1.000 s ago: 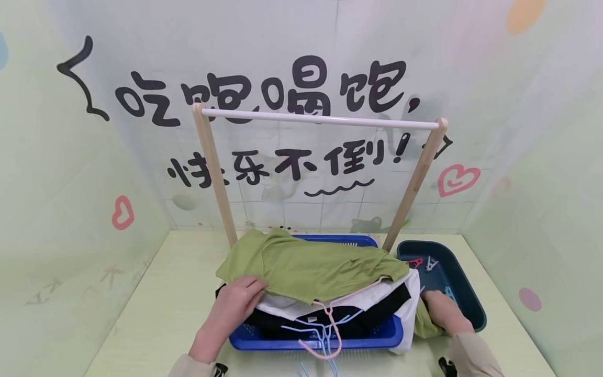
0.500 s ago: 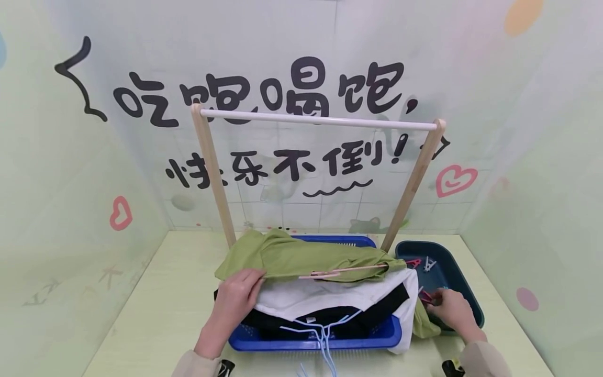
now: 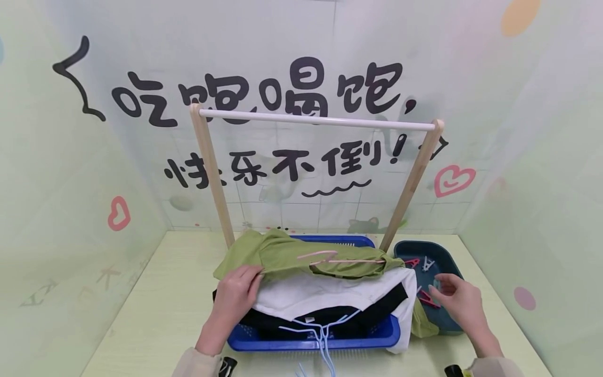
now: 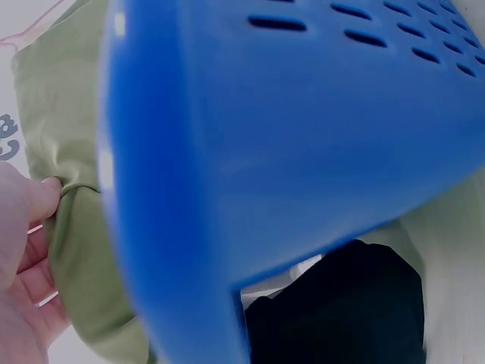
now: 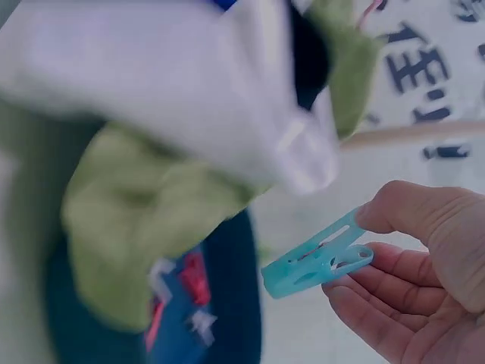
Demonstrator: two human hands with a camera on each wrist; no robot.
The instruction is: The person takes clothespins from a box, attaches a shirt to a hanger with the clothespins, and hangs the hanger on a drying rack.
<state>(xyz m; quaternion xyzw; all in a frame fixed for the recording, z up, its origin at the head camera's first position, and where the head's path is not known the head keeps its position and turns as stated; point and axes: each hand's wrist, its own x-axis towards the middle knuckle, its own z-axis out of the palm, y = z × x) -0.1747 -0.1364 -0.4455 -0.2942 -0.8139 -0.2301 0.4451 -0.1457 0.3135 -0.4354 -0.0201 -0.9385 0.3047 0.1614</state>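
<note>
Key relation: the olive-green cloth garment (image 3: pixel 287 255) lies left of the right hand (image 3: pixel 461 303), long axis roughly left-right across the blue plastic basket (image 3: pixel 268 344), on top of a white cloth garment (image 3: pixel 306 293). Left hand (image 3: pixel 237 294) is the nearer of the 2: thumb and fingers pinch the green garment's near edge, toward its left end. Right hand is off that edge, out past the garment's right end by the dark teal plastic tray (image 3: pixel 445 257), pinching a light-teal plastic clothespin (image 5: pixel 292 276), nose pointing away from the palm. Thin pink hanger (image 3: pixel 353 261) shows at the green garment's right half. Hands well apart.
</note>
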